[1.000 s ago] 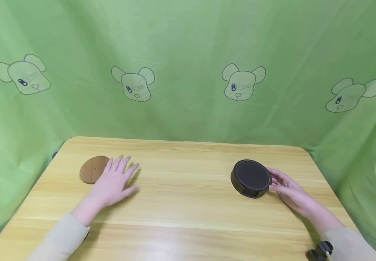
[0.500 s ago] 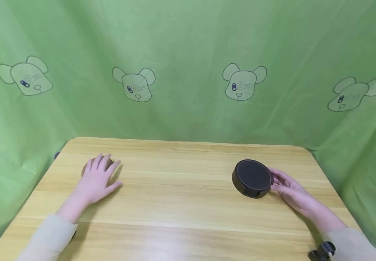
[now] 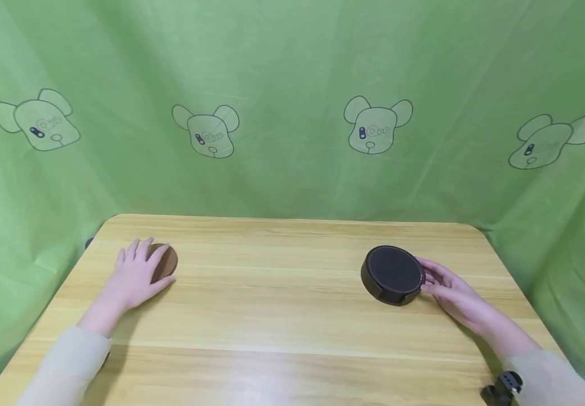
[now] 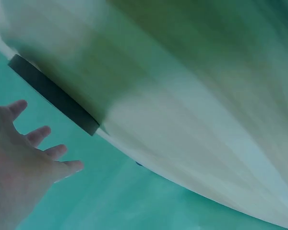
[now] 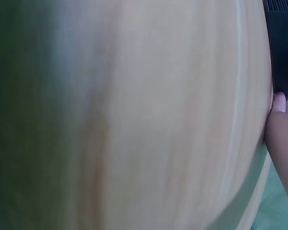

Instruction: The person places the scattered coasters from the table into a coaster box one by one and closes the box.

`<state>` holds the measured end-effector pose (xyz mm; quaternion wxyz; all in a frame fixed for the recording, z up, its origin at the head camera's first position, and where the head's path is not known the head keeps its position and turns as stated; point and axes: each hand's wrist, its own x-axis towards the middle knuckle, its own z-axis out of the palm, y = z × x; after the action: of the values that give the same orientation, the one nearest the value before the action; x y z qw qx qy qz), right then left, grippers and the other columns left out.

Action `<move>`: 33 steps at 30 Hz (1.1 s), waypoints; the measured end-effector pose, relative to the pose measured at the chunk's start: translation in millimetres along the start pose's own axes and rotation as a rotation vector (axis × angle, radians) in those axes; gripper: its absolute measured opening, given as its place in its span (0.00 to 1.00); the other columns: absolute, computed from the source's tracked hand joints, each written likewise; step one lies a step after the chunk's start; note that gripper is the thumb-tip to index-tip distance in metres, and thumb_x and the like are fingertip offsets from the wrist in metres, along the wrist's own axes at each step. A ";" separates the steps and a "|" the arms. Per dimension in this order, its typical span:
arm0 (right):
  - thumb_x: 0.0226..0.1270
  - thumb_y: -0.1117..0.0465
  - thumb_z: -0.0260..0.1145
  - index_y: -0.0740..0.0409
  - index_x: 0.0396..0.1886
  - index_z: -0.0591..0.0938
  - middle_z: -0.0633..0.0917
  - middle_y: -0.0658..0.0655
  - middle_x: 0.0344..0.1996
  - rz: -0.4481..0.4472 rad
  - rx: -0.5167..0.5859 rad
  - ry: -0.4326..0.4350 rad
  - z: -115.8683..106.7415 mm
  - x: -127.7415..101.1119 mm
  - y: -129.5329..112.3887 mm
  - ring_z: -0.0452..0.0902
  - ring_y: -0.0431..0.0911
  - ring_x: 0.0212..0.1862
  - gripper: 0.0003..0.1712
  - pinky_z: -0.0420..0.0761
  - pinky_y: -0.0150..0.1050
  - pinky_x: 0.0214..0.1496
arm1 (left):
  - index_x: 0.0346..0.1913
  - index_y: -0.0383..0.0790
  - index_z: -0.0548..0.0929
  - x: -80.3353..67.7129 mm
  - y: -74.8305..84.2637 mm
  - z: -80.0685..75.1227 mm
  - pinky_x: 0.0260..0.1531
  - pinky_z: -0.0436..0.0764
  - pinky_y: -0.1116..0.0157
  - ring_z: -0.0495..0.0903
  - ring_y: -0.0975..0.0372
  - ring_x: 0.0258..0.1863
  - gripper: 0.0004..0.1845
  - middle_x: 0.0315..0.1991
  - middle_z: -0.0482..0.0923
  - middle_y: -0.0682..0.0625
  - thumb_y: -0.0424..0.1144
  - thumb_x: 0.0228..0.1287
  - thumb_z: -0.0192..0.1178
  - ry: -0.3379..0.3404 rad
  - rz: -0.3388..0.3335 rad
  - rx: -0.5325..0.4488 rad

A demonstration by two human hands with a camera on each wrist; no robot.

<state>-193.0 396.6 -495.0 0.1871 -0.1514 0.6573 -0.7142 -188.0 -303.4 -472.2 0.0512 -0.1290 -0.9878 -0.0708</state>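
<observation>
Left hand (image 3: 132, 275) covers a flat brown disc (image 3: 164, 263) (wooden, seemingly).

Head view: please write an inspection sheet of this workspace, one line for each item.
Surface: light wooden table, rounded corners.
Job's things: brown round coaster lies flat at left; dark round holder stands at right.
Clutter: nothing seen.
Hands: left hand rests flat on the coaster, fingers straight; right hand touches the holder's side with its fingers.
Cables: nothing seen.
Surroundings: green curtain with printed bear heads behind and beside the table; black wrist device at the right sleeve.
</observation>
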 end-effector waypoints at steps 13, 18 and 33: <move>0.81 0.75 0.51 0.43 0.75 0.69 0.79 0.37 0.66 0.014 -0.023 0.020 0.5 0.7 -0.3 0.76 0.29 0.65 0.31 0.74 0.20 0.64 | 0.76 0.33 0.69 2.0 -12.0 5.6 0.66 0.64 0.24 0.62 0.23 0.71 0.41 0.72 0.64 0.23 0.57 0.72 0.64 -0.036 -0.008 0.012; 0.80 0.75 0.52 0.43 0.74 0.69 0.79 0.37 0.66 0.012 -0.015 0.015 0.4 0.9 0.0 0.76 0.29 0.64 0.32 0.74 0.20 0.64 | 0.77 0.32 0.68 1.9 -12.1 6.5 0.63 0.69 0.27 0.67 0.25 0.68 0.40 0.71 0.66 0.23 0.56 0.72 0.63 -0.037 -0.003 0.000; 0.80 0.77 0.50 0.44 0.74 0.69 0.80 0.38 0.66 0.000 0.006 0.004 0.1 1.4 0.6 0.77 0.29 0.65 0.32 0.76 0.22 0.64 | 0.75 0.34 0.69 6.8 -13.7 7.4 0.60 0.72 0.28 0.69 0.26 0.65 0.42 0.68 0.66 0.22 0.59 0.70 0.66 -0.046 -0.017 -0.022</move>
<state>-194.2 395.8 -495.7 0.1862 -0.1492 0.6554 -0.7166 -198.7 -313.7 -480.4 0.0262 -0.1227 -0.9889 -0.0790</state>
